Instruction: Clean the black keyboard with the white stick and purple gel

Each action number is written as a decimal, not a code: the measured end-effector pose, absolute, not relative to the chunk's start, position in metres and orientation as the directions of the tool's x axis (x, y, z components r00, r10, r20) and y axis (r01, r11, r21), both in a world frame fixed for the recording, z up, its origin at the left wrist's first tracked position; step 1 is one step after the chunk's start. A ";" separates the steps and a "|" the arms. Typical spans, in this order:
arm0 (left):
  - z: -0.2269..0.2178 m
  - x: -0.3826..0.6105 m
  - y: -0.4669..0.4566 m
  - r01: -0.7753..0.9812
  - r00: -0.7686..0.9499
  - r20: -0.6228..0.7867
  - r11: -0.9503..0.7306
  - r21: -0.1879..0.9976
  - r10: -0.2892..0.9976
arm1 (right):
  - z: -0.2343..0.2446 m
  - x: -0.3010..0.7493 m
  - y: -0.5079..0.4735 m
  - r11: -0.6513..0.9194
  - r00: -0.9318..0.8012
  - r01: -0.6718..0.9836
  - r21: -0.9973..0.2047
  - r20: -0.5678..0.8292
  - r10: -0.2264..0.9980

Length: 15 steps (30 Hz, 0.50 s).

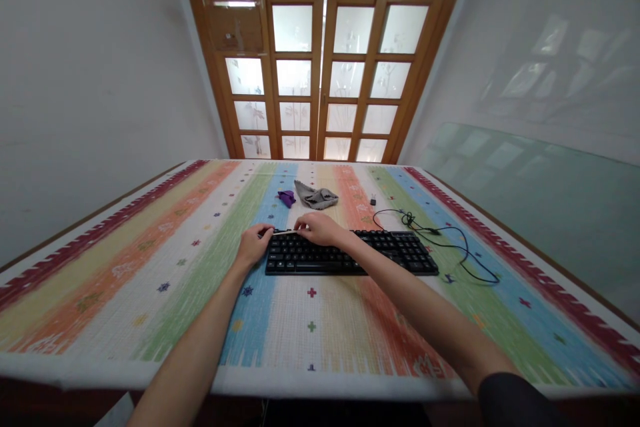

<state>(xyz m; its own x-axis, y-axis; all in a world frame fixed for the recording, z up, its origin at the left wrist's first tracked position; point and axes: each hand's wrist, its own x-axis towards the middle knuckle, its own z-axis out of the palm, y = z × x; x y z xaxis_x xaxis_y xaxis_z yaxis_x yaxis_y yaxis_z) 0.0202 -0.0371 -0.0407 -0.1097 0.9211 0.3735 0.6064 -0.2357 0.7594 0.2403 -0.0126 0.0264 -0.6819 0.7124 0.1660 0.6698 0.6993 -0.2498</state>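
Note:
A black keyboard [320, 260] lies flat on the striped tablecloth in front of me. Along its upper left edge runs a thin pale stick [286, 232], between my two hands. My right hand [319, 228] reaches over the keys, its fingers pinched at the stick's right end. At the keyboard's upper left corner is my left hand [253, 243], thumb and fingers closed near the stick's left end. Whether the left fingertips grip the stick or the keyboard's corner is too small to tell.
Beyond the keyboard lie a crumpled grey cloth [317, 197] and a small purple cloth [287, 198]. The keyboard's black cable [467, 247] curls on the right, near a small dark plug-like piece [373, 201]. Wooden glass-paned doors [320, 73] stand behind the table.

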 end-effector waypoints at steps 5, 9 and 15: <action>-0.041 0.019 -0.037 0.600 -0.128 0.361 -0.218 0.770 0.924 | 0.024 0.253 -0.015 0.674 -0.654 0.683 -0.283 0.173 0.736; -0.042 0.017 -0.038 0.599 -0.137 0.359 -0.212 0.772 0.923 | 0.020 0.258 -0.019 0.657 -0.635 0.694 -0.295 0.179 0.751; -0.043 0.017 -0.036 0.616 -0.115 0.366 -0.223 0.755 0.923 | 0.018 0.261 -0.021 0.646 -0.621 0.707 -0.289 0.184 0.762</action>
